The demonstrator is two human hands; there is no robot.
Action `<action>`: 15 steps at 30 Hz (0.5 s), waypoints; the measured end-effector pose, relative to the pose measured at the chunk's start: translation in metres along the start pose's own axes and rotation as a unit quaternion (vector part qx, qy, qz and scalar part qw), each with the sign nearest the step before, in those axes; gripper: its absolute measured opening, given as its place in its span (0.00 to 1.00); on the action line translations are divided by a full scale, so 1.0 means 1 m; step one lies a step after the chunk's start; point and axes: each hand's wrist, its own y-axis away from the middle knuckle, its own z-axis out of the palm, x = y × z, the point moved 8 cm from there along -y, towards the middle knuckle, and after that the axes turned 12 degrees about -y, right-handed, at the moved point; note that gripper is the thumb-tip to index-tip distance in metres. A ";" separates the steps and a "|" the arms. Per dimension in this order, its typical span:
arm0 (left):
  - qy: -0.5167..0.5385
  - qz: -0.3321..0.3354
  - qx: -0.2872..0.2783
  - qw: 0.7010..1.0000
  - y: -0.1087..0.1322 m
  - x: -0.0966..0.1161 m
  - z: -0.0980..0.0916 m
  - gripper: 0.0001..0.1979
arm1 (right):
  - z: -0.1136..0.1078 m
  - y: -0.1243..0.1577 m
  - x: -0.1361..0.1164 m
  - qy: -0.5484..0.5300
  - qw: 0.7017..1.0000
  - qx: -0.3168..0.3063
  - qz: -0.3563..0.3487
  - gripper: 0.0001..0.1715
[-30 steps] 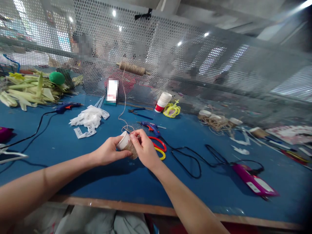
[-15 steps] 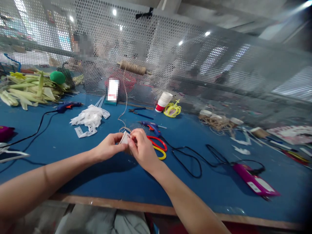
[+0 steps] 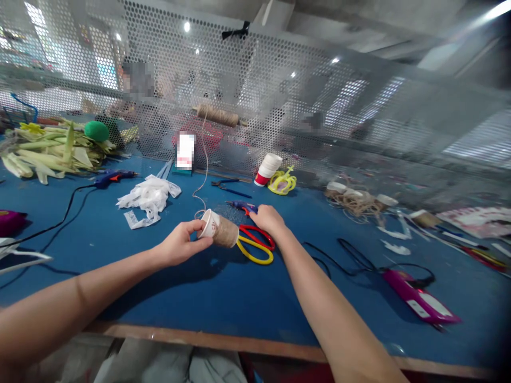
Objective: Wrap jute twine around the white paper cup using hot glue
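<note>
As I see it remotely: tapered white paper cup wrapped in brown twine (image 3: 226, 232), tilted over the blue desk (image 3: 199, 303), rim pinched by left hand (image 3: 179, 243); blue-and-red plastic glue gun (image 3: 239, 205), right hand (image 3: 270, 219) at its handle, closure untellable; advisable: steady rim, nozzle aimed clear of skin

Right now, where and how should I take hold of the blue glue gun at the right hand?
Take the glue gun by its handle end, probably from the right, where the right hand is: the nozzle points left, away from that hand, and the red trigger faces the near side. The hand hides the handle itself.
</note>
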 end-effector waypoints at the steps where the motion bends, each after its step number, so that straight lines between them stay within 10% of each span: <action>1: -0.015 0.006 0.004 1.000 0.000 0.000 -0.001 0.12 | 0.005 -0.007 0.005 -0.006 1.000 -0.014 0.011 0.10; 11: 0.052 -0.028 -0.016 0.998 -0.006 -0.018 0.002 0.11 | -0.007 0.001 -0.004 -0.204 0.979 -0.009 -0.008 0.13; 15: 0.081 -0.080 -0.039 0.993 -0.007 -0.031 0.006 0.11 | -0.018 0.047 -0.027 -0.400 0.907 -0.114 -0.068 0.10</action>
